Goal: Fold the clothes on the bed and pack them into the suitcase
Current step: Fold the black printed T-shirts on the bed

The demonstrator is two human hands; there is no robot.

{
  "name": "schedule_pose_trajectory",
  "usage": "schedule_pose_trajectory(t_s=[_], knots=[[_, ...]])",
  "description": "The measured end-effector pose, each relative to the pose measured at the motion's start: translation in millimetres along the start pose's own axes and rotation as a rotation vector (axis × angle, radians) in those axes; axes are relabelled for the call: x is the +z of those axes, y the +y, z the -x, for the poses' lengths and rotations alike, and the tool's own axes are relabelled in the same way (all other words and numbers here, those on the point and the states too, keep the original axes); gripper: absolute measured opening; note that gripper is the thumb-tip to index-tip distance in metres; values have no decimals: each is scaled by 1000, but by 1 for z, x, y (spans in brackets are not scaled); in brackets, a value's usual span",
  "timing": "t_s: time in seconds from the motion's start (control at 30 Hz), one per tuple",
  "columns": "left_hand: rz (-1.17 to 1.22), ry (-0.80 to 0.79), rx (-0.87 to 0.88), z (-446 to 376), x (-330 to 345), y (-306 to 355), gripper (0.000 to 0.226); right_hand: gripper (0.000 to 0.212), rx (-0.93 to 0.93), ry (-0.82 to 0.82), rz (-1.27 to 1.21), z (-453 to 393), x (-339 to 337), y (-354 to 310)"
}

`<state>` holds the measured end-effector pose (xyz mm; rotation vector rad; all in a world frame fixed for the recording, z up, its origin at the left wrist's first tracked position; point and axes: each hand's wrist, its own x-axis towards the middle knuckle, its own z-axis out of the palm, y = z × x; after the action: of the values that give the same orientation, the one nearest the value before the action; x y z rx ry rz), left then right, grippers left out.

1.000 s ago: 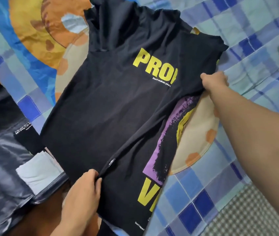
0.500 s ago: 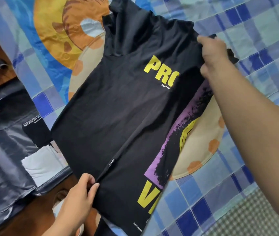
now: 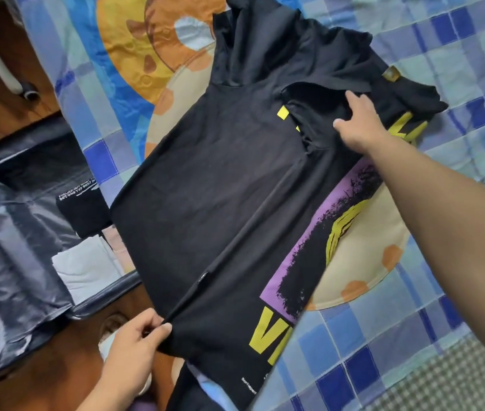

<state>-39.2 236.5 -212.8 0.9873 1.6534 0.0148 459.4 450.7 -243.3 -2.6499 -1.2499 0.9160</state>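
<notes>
Bed sheet [image 3: 457,54] fills most of my view: blue and pale-green check cotton, with a big round orange-and-tan print at 11 o'clock and another tan patch showing at 4 o'clock.

Suitcase [image 3: 7,232] lies open at 9 o'clock, off the bed edge. Lining is grey, shiny, crinkled. Inside it sit a folded black garment [image 3: 82,207] with small white print and, just beside it, a folded white garment [image 3: 87,268].

Black T-shirt [image 3: 220,179] lies flat on the sheet at centre, soft matte knit, long axis running from 7 o'clock up to 1 o'clock. One side panel is folded over the body; yellow letters and a purple block show along the 4 o'clock side. Small tan tag near 1 o'clock.

Right hand [image 3: 359,126] is at 1 o'clock on the shoulder end, fingers loosely spread and pressing the turned-in sleeve flat; thumb out, nothing gripped as far as I can see.

Left hand [image 3: 143,336] is at 7 o'clock on the hem end, thumb and fingertips pinching the fold's corner.

Judgement: the shirt runs straight between the two hands, hem nearer me. The next fold likely goes along that axis, or brings hem towards shoulder. Left hand sits nearer the suitcase for packing.
</notes>
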Motion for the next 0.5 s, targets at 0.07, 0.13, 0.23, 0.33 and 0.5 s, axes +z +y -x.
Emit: schedule_pose_trajectory(t_s=[0.07, 0.13, 0.23, 0.33, 0.5], knots=[[-255, 14, 4, -4, 1, -3, 26, 72, -24, -3, 10, -5, -7, 7], [-531, 90, 33, -11, 3, 10, 15, 72, -64, -1, 23, -9, -11, 6], [-578, 204, 319, -25, 21, 63, 25, 72, -163, 31, 78, -15, -21, 2], [-521, 130, 493, -51, 54, 139, 25, 76, -223, 22, 41, -20, -32, 3], [-551, 188, 807, -126, 120, 270, 52, 81, -109, 238, 3, -35, -45, 53]])
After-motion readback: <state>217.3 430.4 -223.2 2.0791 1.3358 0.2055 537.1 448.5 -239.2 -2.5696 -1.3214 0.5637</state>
